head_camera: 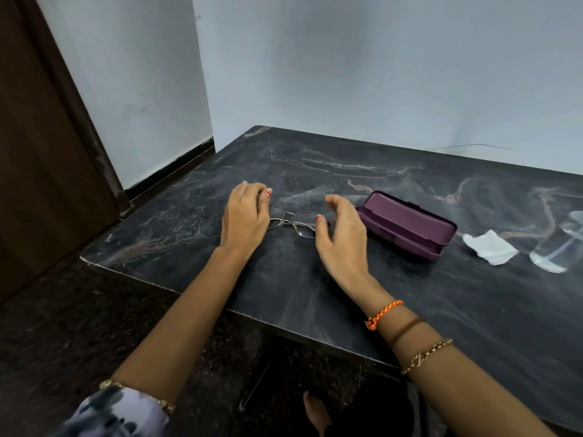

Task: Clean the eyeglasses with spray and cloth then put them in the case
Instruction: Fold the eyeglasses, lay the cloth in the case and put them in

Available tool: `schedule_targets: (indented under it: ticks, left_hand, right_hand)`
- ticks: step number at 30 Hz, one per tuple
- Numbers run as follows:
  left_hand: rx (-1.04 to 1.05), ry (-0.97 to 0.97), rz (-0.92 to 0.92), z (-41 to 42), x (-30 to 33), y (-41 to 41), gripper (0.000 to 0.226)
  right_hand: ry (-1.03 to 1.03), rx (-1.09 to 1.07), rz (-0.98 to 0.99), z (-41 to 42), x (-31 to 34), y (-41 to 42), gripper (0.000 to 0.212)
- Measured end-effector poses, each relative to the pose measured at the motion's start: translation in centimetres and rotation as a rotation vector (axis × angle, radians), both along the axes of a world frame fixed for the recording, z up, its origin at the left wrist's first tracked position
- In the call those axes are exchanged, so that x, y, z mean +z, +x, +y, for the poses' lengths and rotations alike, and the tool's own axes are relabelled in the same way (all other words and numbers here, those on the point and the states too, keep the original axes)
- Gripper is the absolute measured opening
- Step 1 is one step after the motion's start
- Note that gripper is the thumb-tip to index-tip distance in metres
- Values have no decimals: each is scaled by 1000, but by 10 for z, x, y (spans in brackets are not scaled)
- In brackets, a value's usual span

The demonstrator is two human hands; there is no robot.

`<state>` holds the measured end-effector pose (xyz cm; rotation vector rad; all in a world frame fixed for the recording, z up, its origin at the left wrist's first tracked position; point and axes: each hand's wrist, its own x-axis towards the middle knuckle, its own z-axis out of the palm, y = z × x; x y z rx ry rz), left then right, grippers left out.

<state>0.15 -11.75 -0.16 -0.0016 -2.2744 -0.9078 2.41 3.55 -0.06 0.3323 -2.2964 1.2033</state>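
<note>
Thin metal-framed eyeglasses [293, 219] lie on the dark marble table [315, 279], lenses facing me. My left hand [244, 217] covers the left end of the frame; its curled fingers close round that end and hide it. My right hand [342, 230] hovers at the right end with its fingers loosely curved. Its thumb tip touches the edge of the right lens. An open purple glasses case [410, 227] sits just right of my right hand. Further right lie a white cloth [490, 249] and a clear spray bottle [556, 247] on its side.
The table stands in a corner of pale walls, with a dark wooden door [41, 152] to the left. The near edge of the table runs diagonally under my forearms. Below it are the dark floor and a foot [315, 411].
</note>
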Motion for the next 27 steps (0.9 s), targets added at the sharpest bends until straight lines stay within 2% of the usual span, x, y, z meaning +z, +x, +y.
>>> schedule_targets:
  ticks: [5, 8, 10, 13, 18, 21, 24, 27]
  left_hand:
    - [-156, -192, 136, 15, 7, 9, 14]
    - [-201, -178, 219, 40, 15, 13, 16]
    - [-245, -136, 274, 63, 24, 14, 23]
    - [-313, -120, 305, 101, 34, 15, 33]
    - [-333, -190, 409, 155, 34, 9, 30]
    - [-336, -226, 393, 181, 26, 4, 30]
    - [-307, -246, 347, 191, 13, 4, 30]
    - [-323, -293, 332, 191, 7, 2, 30]
  right_hand:
    - [242, 60, 393, 24, 25, 9, 25]
    - [282, 0, 554, 58, 37, 9, 21]
    - [283, -48, 578, 86, 41, 9, 18]
    - [260, -125, 486, 124, 42, 8, 19]
    - [261, -236, 324, 180, 28, 8, 17]
    - [294, -295, 251, 203, 18, 8, 16]
    - [227, -378, 181, 211, 12, 4, 13]
    - [179, -395, -48, 220, 6, -3, 17]
